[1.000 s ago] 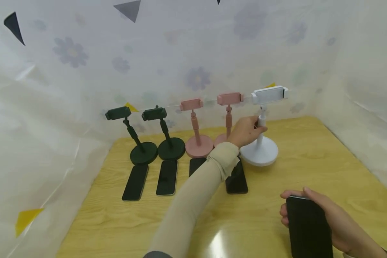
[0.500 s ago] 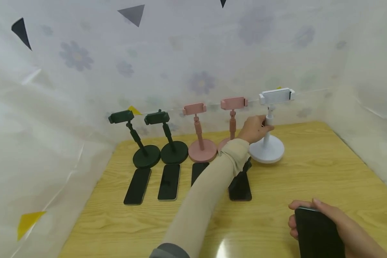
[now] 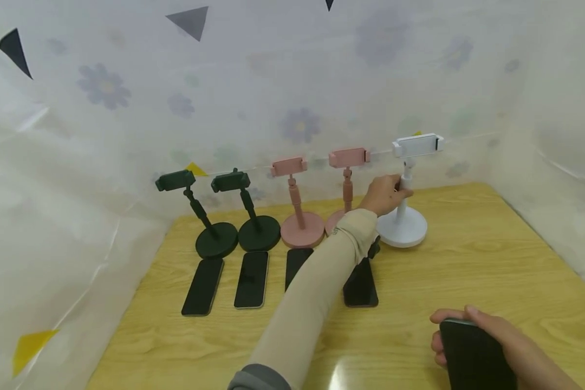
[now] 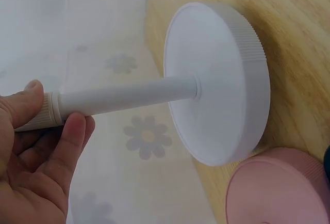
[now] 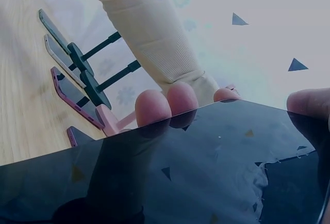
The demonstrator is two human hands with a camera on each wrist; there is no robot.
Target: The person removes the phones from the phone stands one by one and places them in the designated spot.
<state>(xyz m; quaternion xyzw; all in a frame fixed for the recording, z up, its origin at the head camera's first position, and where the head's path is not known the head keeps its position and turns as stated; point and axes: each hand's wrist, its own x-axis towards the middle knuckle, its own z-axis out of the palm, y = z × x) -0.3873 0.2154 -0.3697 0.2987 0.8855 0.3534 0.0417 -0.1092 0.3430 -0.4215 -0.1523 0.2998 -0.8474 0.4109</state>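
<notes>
My left hand [image 3: 384,195] grips the neck of a white phone stand [image 3: 403,230], at the right end of a row of stands. In the left wrist view the thumb and fingers hold the ribbed collar, and the stand's round white base [image 4: 206,90] is beside a pink base [image 4: 278,193]. My right hand [image 3: 504,336] holds a black smartphone [image 3: 475,355] near the table's front right. Its fingertips [image 5: 153,108] curl over the phone's edge in the right wrist view, where the dark screen reflects the surroundings.
Two dark green stands [image 3: 259,234] and two pink stands [image 3: 302,230] line the back of the wooden table [image 3: 468,260]. Phones [image 3: 251,280] lie in front of them, some partly covered by my left sleeve [image 3: 317,287]. A patterned plastic sheet [image 3: 253,81] hangs behind.
The white stand has shifted slightly back and right in my left hand's grip. My right hand and its phone sit a little lower in the head view.
</notes>
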